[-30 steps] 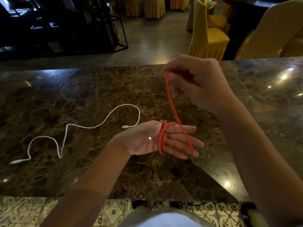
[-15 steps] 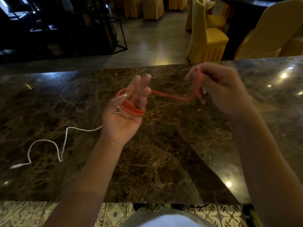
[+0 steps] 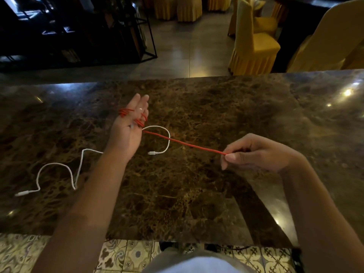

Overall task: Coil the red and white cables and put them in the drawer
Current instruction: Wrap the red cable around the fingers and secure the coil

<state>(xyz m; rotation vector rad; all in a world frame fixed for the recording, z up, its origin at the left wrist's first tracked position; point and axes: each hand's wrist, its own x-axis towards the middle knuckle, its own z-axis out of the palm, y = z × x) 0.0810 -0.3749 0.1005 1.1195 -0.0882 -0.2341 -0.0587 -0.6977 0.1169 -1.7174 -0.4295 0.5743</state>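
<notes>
While the right hand pinches the free end of the red cable, the strand runs taut up to the flat, open left hand, looped around its fingers. The white cable lies on the marble table beneath that hand.

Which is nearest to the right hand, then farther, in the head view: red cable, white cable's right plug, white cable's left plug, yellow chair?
1. red cable, pinched in the right hand.
2. right plug, centre of table.
3. left plug, far left.
4. yellow chair, beyond the table.
</notes>
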